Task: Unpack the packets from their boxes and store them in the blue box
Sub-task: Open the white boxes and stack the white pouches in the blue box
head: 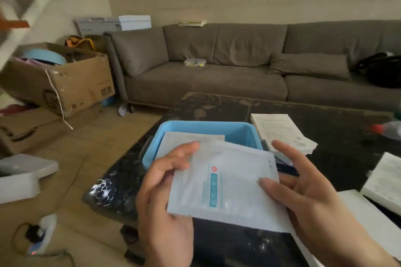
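Note:
A white packet (227, 182) with teal print and a small red mark is held between both hands, just above the near edge of the blue box (208, 129). My left hand (165, 193) holds its left edge, fingers behind and thumb side forward. My right hand (303, 191) grips its right edge, thumb on top. Inside the blue box lies another white packet (186, 138). A white carton (280, 130) lies to the right of the blue box.
The dark patterned table (314, 115) also carries more white cartons (384, 182) at the right and a plastic bottle (388, 129). A grey sofa (217, 67) stands behind. Cardboard boxes (63, 80) and a power strip (41, 236) lie on the floor at left.

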The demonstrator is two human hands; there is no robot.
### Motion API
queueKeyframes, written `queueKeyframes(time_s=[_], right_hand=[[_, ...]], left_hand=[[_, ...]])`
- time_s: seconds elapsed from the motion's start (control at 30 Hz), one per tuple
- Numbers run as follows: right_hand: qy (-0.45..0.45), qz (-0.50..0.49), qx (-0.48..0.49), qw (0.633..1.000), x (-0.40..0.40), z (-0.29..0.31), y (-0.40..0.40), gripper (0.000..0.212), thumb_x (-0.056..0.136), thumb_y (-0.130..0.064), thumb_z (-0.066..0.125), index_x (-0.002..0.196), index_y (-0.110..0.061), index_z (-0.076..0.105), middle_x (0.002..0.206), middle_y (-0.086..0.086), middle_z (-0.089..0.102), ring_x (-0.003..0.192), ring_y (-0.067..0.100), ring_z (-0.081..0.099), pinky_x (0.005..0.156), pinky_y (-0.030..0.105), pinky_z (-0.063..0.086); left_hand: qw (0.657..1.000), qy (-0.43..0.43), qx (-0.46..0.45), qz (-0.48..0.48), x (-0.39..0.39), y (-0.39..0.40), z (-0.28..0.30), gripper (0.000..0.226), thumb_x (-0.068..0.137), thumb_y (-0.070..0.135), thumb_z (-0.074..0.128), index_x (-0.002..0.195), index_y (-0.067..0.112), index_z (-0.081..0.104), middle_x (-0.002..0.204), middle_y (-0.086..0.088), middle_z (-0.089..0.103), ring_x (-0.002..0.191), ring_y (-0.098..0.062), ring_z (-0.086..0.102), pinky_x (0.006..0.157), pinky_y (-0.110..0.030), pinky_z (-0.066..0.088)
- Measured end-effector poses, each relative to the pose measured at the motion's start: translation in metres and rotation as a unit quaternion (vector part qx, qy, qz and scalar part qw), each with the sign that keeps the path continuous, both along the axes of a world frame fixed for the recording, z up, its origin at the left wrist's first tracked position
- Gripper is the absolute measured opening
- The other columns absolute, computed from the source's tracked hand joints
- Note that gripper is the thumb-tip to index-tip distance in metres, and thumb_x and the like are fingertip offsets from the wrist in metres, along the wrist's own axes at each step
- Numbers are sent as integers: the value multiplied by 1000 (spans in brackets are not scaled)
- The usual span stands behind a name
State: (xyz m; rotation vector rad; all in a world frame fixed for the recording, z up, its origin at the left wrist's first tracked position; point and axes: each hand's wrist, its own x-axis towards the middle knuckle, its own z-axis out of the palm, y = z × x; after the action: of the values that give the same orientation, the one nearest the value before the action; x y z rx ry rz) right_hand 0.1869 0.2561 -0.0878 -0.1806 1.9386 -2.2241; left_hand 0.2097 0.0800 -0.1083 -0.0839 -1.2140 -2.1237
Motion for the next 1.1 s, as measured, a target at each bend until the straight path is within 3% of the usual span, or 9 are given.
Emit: queueKeyframes(time_s=[0.1, 0.23, 0.4, 0.57, 0.73, 0.9, 0.97, 1.03, 1.1], right_hand=[[38, 3, 50, 998, -28, 8, -14, 64, 79, -15, 65, 131, -46, 44, 89, -6, 77, 85, 24, 75, 75, 43, 62], [26, -13, 91, 995, -63, 12, -29, 56, 87, -13, 66, 132, -42, 49, 87, -7, 77, 87, 25, 74, 85, 51, 58], [18, -40, 98, 994, -99, 17, -53, 50, 90, -6, 65, 132, -29, 52, 91, 0, 70, 80, 23, 73, 64, 33, 62], [-31, -34, 127, 991, -124, 6, -70, 51, 90, -3, 65, 134, -26, 50, 109, 8, 62, 95, 31, 68, 73, 45, 62], [-36, -17, 166, 985, -129, -8, -81, 47, 89, -9, 69, 128, -28, 51, 119, 12, 60, 95, 29, 68, 77, 46, 61], [5, 1, 275, 962, -125, -6, -82, 53, 87, -23, 72, 131, -32, 44, 105, 2, 59, 85, 21, 69, 60, 30, 61], [40, 22, 362, 931, -123, 1, -81, 53, 89, -32, 68, 134, -33, 39, 101, -2, 57, 75, 15, 66, 45, 18, 51], [62, 54, 437, 896, -124, 6, -80, 57, 91, -38, 65, 138, -33, 34, 100, 0, 59, 61, 13, 64, 41, 15, 45], [78, 80, 500, 859, -124, 9, -79, 61, 91, -42, 62, 142, -33, 29, 98, -1, 59, 56, 10, 61, 43, 16, 44]], left_hand=[[992, -123, 36, 19, -8, -16, 5, 21, 79, 35, 65, 96, 23, 68, 108, 5, 74, 102, -14, 71, 72, -30, 58], [967, -240, -85, 21, -19, -49, 4, 21, 79, 11, 76, 83, 32, 70, 108, 7, 73, 102, -17, 71, 79, -40, 60], [973, -225, 4, 45, -23, -79, 10, 21, 73, 4, 76, 85, 20, 71, 101, -2, 74, 84, -14, 74, 68, -26, 56], [971, -200, 64, 114, -25, -91, 8, 16, 87, 0, 67, 86, 16, 69, 90, -1, 75, 86, -16, 75, 75, -28, 56], [952, -258, -85, 138, -28, -86, 1, 11, 92, 15, 63, 92, 25, 69, 98, 11, 72, 98, -8, 68, 77, -24, 51], [848, -296, -407, 168, -26, -74, -6, 17, 91, 38, 56, 102, 27, 61, 103, 19, 59, 98, 3, 56, 62, -7, 50], [783, -309, -507, 183, -26, -72, -12, 24, 89, 50, 51, 105, 32, 56, 111, 17, 58, 112, -5, 53, 88, -28, 55], [715, -348, -579, 181, -27, -69, -14, 25, 93, 52, 47, 112, 37, 52, 127, 18, 54, 134, -10, 38, 114, -53, 31], [669, -384, -616, 162, -27, -66, -13, 29, 96, 55, 39, 119, 39, 47, 139, 20, 46, 145, -12, 19, 119, -60, 7]])
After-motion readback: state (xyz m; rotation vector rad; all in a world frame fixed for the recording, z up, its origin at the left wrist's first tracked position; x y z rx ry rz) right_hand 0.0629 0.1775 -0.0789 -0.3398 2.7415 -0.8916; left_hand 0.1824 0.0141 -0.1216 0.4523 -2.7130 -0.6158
